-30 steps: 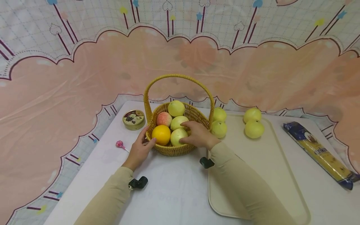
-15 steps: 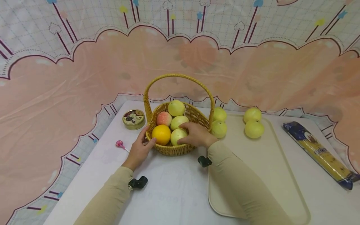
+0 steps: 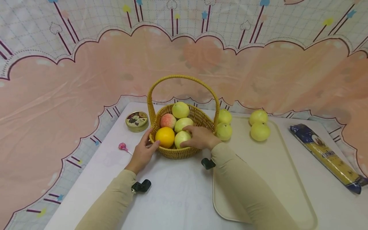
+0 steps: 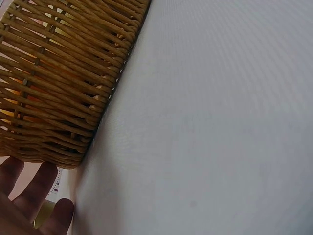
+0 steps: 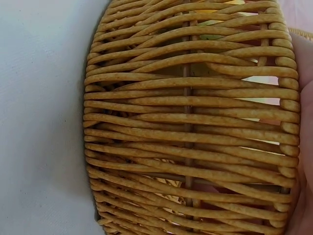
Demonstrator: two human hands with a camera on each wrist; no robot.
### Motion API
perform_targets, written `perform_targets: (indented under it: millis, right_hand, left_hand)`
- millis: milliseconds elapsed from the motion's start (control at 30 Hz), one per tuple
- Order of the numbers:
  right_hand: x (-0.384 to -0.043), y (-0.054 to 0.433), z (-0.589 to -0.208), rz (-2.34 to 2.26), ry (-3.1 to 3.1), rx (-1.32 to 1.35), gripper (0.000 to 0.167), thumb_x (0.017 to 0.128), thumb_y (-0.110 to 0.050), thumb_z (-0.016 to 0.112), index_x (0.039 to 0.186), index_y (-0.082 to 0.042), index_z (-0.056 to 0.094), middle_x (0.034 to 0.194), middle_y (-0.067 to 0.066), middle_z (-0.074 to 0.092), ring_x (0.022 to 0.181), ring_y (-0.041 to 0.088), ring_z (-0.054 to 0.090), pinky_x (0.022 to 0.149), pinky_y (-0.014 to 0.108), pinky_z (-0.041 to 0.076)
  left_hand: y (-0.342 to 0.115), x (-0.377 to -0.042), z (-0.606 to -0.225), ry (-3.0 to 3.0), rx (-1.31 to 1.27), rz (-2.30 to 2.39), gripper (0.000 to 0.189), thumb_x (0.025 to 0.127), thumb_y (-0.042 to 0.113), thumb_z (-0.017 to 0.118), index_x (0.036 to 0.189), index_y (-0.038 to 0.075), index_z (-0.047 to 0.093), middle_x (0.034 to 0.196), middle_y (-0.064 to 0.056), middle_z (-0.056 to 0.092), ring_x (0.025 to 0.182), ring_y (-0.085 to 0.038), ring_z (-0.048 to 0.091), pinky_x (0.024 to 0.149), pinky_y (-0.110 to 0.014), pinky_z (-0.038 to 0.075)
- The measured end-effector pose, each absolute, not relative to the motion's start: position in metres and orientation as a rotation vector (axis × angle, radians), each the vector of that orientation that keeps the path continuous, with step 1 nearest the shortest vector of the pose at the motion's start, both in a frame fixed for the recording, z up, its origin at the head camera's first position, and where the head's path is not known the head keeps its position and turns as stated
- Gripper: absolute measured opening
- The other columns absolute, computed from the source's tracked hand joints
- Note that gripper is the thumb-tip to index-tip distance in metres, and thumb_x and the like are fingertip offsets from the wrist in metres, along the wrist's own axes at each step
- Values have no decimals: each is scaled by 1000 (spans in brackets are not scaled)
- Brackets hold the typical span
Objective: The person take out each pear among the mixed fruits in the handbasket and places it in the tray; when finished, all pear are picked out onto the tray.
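Observation:
A yellow wicker basket (image 3: 176,154) with a tall handle holds an orange (image 3: 164,137), a peach (image 3: 168,121) and three yellow-green round fruits, perhaps apples or pears. My left hand (image 3: 142,154) grips the basket's left rim, thumb at the inner edge by the orange. In the left wrist view its fingertips (image 4: 41,182) lie against the weave. My right hand (image 3: 201,138) reaches over the right rim, thumb and fingers around the front yellow-green fruit (image 3: 182,139). Another such fruit (image 3: 183,124) lies just behind it. The right wrist view shows mostly wicker wall (image 5: 190,117), hiding the fingers.
Right of the basket, a beige tray (image 3: 264,179) bears several yellow-green fruits (image 3: 259,131) at its far end. A long blue-and-yellow packet (image 3: 327,156) lies farther right. On the left are a round tin (image 3: 137,121) and a pink lollipop (image 3: 123,146).
My right hand has shifted slightly left and down onto the front yellow-green fruit. The left hand, basket and other fruit have stayed put.

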State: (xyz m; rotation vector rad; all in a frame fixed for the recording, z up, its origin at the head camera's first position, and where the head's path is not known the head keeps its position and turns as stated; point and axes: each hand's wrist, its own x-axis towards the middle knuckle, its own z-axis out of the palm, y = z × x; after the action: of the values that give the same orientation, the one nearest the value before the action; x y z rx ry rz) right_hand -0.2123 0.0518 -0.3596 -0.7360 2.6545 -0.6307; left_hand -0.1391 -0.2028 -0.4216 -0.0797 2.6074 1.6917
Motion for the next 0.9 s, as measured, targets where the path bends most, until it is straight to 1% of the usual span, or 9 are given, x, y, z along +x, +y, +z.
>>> perform_targets:
  millis: [233,400,633,900]
  right_hand:
    - [-213,49,-359,-591,2642,-710,75,85,-57,72,147,-24,50,135,7,61,120,29,55,102,44,44]
    - [-212,48,-359,-592,2645,-698,73,85,-57,71,147,-25,50,134,6,61,119,29,55,101,44,44]
    - [-213,49,-361,-626,2660,-698,73,84,-55,72,146,-22,50,131,7,62,113,28,57,97,44,46]
    - [-213,51,-363,-722,2664,-700,73,82,-53,75,144,-22,52,122,6,65,103,25,59,91,43,47]
  left_hand:
    - [-202,-140,-420,2614,-80,1684,73,102,42,57,161,25,19,162,-16,25,132,-40,45,107,-52,42]
    - [-202,-139,-420,2612,-85,1680,73,102,42,57,161,25,18,162,-16,25,132,-40,45,107,-52,42]
    - [-202,-140,-420,2609,-85,1685,73,102,42,57,161,25,18,162,-16,26,132,-40,45,107,-52,42]
    - [-202,-142,-420,2603,-88,1687,73,102,41,57,161,25,18,162,-16,25,133,-40,45,107,-52,42]
